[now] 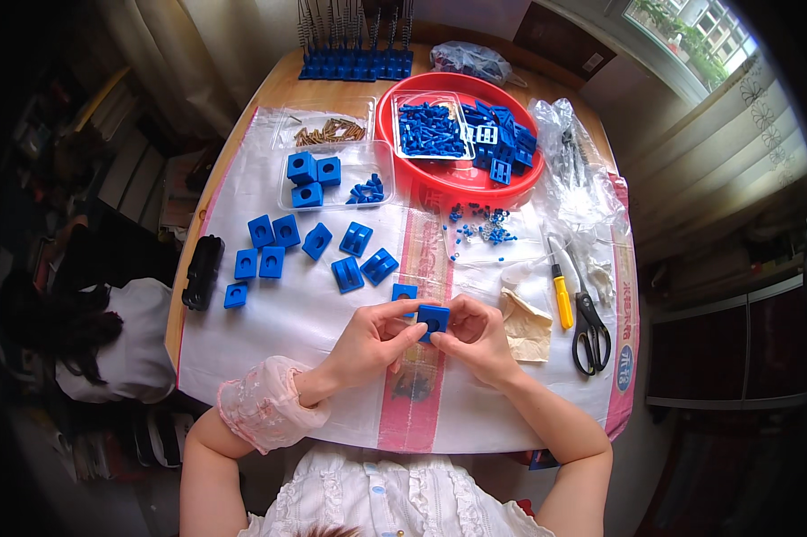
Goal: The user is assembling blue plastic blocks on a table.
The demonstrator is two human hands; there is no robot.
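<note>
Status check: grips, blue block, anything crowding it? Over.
Left grip, right grip both on held blue block. Second blue block just beyond. Scissors, yellow-handled screwdriver off right.

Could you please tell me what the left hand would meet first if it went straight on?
The left hand would likely first meet the held blue block, then the right hand; depth is unclear.

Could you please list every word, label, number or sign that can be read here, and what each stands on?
Printed characters: on the right border of the white sheet; wording not copied.
Round blue emblem with pale lettering: on that border, nearer the person; likewise not copied.
Small pale label: on the brown panel near the window; too small to read.
Blue block between left hand and right hand: no text that I can make out.
</note>
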